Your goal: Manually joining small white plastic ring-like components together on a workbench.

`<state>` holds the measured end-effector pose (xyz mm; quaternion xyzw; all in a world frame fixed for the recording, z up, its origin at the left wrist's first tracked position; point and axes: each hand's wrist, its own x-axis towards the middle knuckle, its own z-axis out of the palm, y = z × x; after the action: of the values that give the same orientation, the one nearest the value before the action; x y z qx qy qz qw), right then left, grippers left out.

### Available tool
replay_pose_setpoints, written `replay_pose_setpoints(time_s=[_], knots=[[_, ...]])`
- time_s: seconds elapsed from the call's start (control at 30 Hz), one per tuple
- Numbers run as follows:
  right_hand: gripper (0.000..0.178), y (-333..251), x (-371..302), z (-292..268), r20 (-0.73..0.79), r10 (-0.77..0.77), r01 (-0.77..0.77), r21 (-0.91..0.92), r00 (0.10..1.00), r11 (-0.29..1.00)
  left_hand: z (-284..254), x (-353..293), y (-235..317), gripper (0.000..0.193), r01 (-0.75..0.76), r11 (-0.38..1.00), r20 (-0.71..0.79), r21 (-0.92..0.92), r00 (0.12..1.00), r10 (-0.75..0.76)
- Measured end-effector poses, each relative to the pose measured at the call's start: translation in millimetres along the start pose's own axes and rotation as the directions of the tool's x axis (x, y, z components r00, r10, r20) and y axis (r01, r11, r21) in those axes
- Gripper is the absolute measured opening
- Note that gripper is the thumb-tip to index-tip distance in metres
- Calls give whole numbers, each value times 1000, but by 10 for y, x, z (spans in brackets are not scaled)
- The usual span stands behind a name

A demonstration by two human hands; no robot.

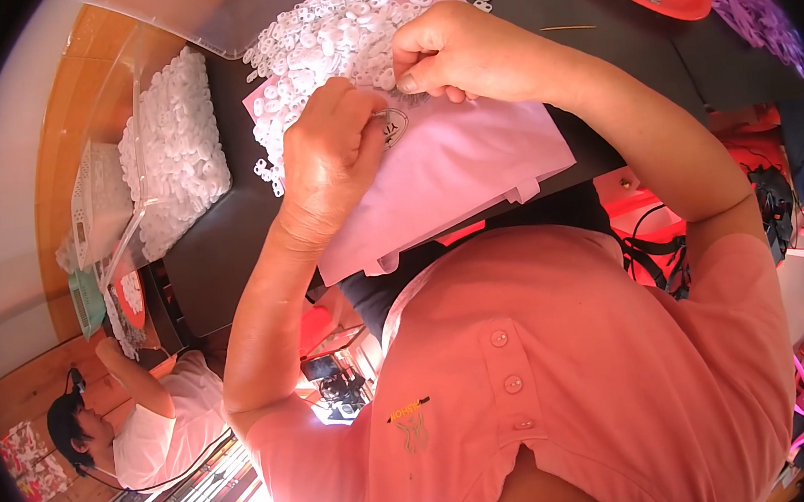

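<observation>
A pink fabric bag [471, 164] lies flat at the table's front edge, with a dark round print partly behind my left hand. Over its far part spreads a heap of small white oval plastic pieces [326, 42] with holes in them. My left hand [331, 147] is closed, thumb and fingers pressed together above the bag beside the heap. To its right, my right hand [451, 51] is closed in a pinch, fingertips over the heap's near edge. Whatever either hand holds is too small or hidden to make out. Some fine dark bits [415, 99] lie on the bag below the right fingertips.
On the dark table [219, 291] a mass of white pieces [173, 151] stands by a clear plastic box wall at left. A red plate [686, 1] holds small silvery parts at far right, beside purple strips [749, 5]. Another person [149, 417] works at lower left.
</observation>
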<state>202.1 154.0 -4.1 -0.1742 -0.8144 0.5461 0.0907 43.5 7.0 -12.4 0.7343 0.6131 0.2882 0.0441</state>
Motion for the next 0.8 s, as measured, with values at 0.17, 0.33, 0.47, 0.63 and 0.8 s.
replay_pose_setpoints(time_s=[0.17,0.33,0.47,0.63,0.8], knots=[[12,-33,6,-44,-30,44,-41,83,999,996,118,109,62,15,-153,982,-39,112,987,158],[12,-6,36,-85,-28,20,-17,80,999,997,116,216,-3,14,-343,879,79,331,938,337],[12,46,71,-113,-67,-44,41,-48,997,998,89,305,9,13,-406,857,156,316,914,375],[7,144,117,-40,-184,-173,168,-41,968,985,127,325,-39,17,-450,835,185,317,893,411],[6,41,81,-51,-197,43,12,266,979,964,157,323,-23,18,-405,842,208,356,913,351]])
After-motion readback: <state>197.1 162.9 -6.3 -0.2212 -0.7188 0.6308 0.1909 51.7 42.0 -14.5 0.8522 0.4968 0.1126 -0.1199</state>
